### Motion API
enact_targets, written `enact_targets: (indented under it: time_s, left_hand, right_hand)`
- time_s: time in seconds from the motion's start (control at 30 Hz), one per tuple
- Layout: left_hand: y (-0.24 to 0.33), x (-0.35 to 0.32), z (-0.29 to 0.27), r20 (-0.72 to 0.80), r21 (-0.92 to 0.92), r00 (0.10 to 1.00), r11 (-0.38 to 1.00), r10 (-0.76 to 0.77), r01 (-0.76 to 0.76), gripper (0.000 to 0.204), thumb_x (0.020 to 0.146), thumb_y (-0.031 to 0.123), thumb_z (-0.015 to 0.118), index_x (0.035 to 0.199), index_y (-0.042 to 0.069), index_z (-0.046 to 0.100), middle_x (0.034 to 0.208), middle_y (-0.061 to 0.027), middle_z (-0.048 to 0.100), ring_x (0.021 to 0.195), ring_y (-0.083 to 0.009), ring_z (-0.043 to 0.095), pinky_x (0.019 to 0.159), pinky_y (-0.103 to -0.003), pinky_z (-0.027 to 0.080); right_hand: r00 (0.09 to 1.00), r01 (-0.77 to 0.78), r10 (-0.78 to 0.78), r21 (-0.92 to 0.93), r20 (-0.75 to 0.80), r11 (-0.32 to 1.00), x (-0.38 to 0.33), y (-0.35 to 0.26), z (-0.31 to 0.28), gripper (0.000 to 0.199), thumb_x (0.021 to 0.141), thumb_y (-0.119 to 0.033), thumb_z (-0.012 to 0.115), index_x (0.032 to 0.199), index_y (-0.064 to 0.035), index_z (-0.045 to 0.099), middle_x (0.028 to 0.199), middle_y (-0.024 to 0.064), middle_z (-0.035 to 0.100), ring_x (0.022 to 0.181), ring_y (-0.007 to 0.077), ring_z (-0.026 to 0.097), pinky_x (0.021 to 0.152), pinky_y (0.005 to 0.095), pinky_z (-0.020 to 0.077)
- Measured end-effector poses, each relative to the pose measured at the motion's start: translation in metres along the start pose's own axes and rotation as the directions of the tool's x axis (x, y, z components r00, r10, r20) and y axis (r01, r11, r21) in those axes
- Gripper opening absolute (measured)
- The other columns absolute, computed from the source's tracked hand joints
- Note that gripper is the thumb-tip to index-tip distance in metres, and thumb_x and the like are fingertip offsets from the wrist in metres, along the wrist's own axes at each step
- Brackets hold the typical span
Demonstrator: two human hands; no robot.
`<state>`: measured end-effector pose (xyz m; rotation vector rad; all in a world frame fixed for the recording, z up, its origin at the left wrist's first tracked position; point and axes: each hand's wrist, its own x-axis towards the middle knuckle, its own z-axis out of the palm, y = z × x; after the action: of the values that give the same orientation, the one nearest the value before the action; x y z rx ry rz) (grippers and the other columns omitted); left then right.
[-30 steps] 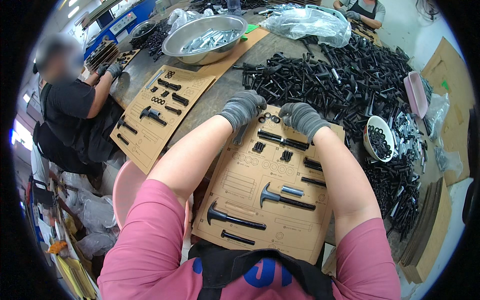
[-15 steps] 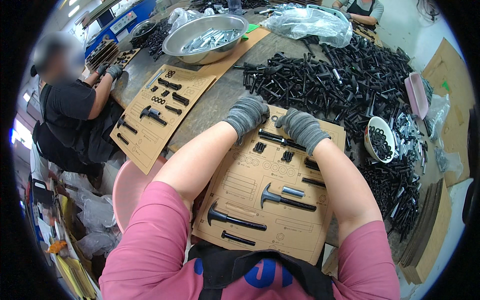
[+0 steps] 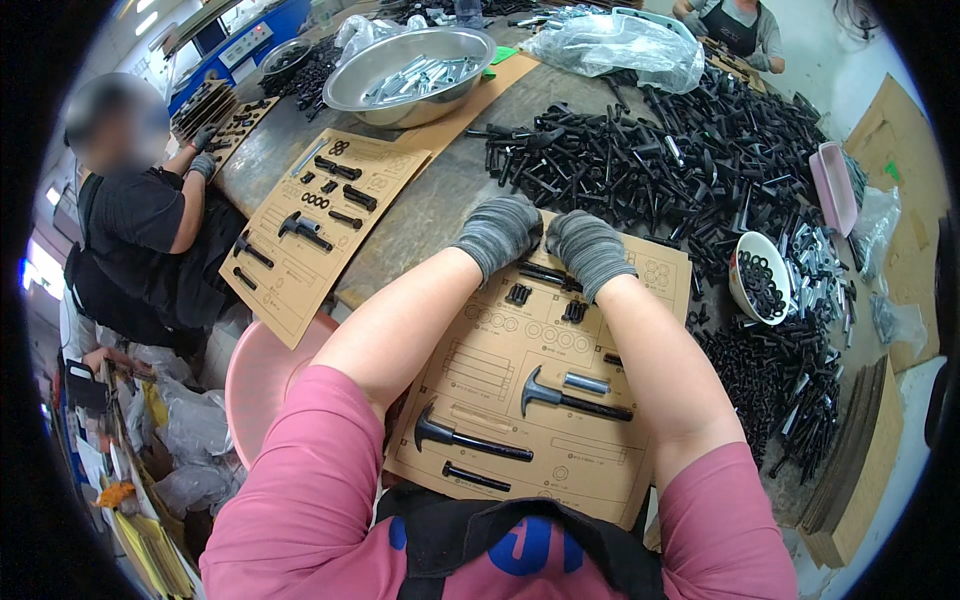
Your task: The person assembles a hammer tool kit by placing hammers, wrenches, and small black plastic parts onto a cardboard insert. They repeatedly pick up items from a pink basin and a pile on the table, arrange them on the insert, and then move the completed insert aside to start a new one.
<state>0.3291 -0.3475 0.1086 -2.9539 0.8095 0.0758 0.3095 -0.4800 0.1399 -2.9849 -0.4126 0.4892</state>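
Note:
Both my hands wear grey knit gloves and meet over the far edge of a printed brown cardboard sheet [image 3: 480, 400]. My left hand [image 3: 500, 236] is closed, fingertips turned away, so whatever it grips is hidden. Beside it, nearly touching, my right hand [image 3: 586, 250] is also curled closed with its fingertips out of sight. Just below them a long black bolt [image 3: 545, 274] lies partly covered. Nearer on the sheet are small black screws [image 3: 518, 294], a T-shaped hammer-like part [image 3: 565, 396], a silver tube [image 3: 586, 383], a curved-head black part [image 3: 470, 438] and a short black bolt [image 3: 476, 476].
A big heap of black bolts [image 3: 600, 160] spreads beyond my hands, with a bowl of black rings [image 3: 760, 282] at right. A steel basin [image 3: 440, 110] holds silver tubes. Another laid-out sheet [image 3: 300, 270] lies left. Two co-workers sit at the table; a pink tub [image 3: 260, 385] stands below.
My right hand has moved left toward my left hand, covering a black ring that showed between them. My left hand has shifted slightly right. The co-workers' hands have moved.

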Motion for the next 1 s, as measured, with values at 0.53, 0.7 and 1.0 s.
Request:
enact_targets:
  time_s: [0.53, 0.7, 1.0]
  left_hand:
    - [-0.001, -0.010, -0.017, -0.055, -0.099, 0.996, 0.992, 0.068, -0.074, 0.014, 0.076, 0.020, 0.059, 0.083, 0.010, 0.065, 0.087, -0.0118, 0.061, 0.090, -0.0262, 0.056, 0.081, -0.034, 0.043]
    - [0.004, -0.040, -0.030, -0.145, -0.506, 0.972, 0.858, -0.182, 0.085, 0.022, 0.075, 0.020, 0.063, 0.093, 0.008, 0.061, 0.095, -0.0112, 0.058, 0.088, -0.0253, 0.056, 0.078, -0.033, 0.045]
    - [0.026, -0.119, -0.032, -0.345, -0.569, 0.935, 0.812, -0.086, -0.135, 0.021, 0.075, 0.015, 0.062, 0.094, 0.009, 0.061, 0.081, -0.0121, 0.057, 0.077, -0.0252, 0.056, 0.070, -0.033, 0.045]
  right_hand:
    - [0.962, 0.166, 0.002, 0.592, -0.272, 0.788, -0.048, 0.023, 0.014, 0.018, 0.083, -0.016, 0.050, 0.098, -0.0122, 0.060, 0.092, 0.0121, 0.061, 0.082, 0.0256, 0.058, 0.077, 0.0339, 0.0458]
    - [0.922, 0.388, -0.342, 0.406, -0.184, 0.828, -0.096, -0.005, 0.031, 0.017, 0.081, -0.014, 0.052, 0.095, -0.0082, 0.058, 0.090, 0.0120, 0.060, 0.085, 0.0271, 0.057, 0.080, 0.0341, 0.0455]
    - [0.875, 0.425, -0.345, 0.199, -0.341, 0.883, -0.124, 0.010, 0.044, 0.022, 0.078, -0.015, 0.057, 0.098, -0.0071, 0.057, 0.091, 0.0130, 0.057, 0.082, 0.0284, 0.057, 0.075, 0.0369, 0.0460]
